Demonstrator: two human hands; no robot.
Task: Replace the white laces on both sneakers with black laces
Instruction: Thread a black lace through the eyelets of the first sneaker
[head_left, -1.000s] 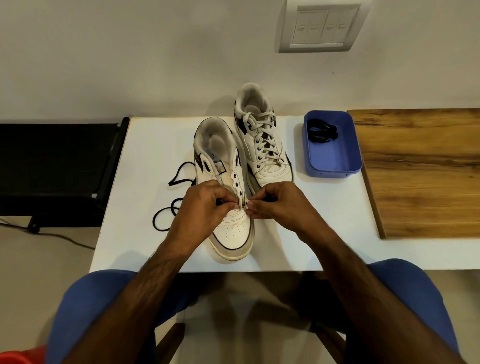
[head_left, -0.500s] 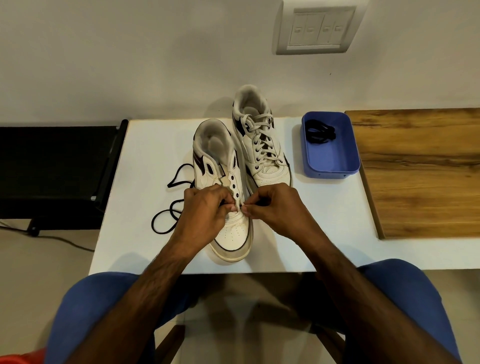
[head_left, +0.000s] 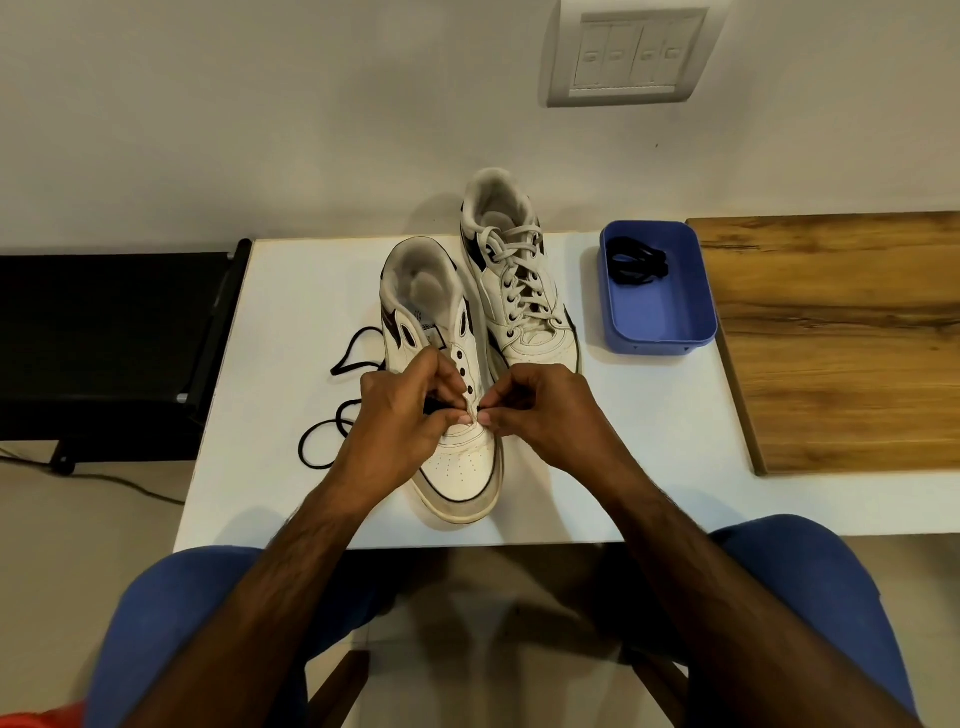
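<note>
Two white sneakers stand on the white table (head_left: 649, 441). The near sneaker (head_left: 457, 467) has no white lace and its eyelets show bare. A black lace (head_left: 332, 431) trails in loops on the table to its left. My left hand (head_left: 405, 415) pinches that lace at the lowest eyelets. My right hand (head_left: 545, 410) pinches the sneaker's right eyelet edge, fingertips almost touching the left hand's. The far sneaker (head_left: 519, 291) still carries white laces. A second black lace (head_left: 636, 262) lies bundled in the blue tray (head_left: 660, 322).
A wooden board (head_left: 841, 338) covers the table's right part, next to the blue tray. A black bench (head_left: 104, 343) stands to the left of the table. My knees in blue cloth are under the table's front edge. A switch plate is on the wall.
Both hands have shifted slightly up the near sneaker toward its lower eyelets, fingertips drawing closer together. The sneakers and the tray have not moved.
</note>
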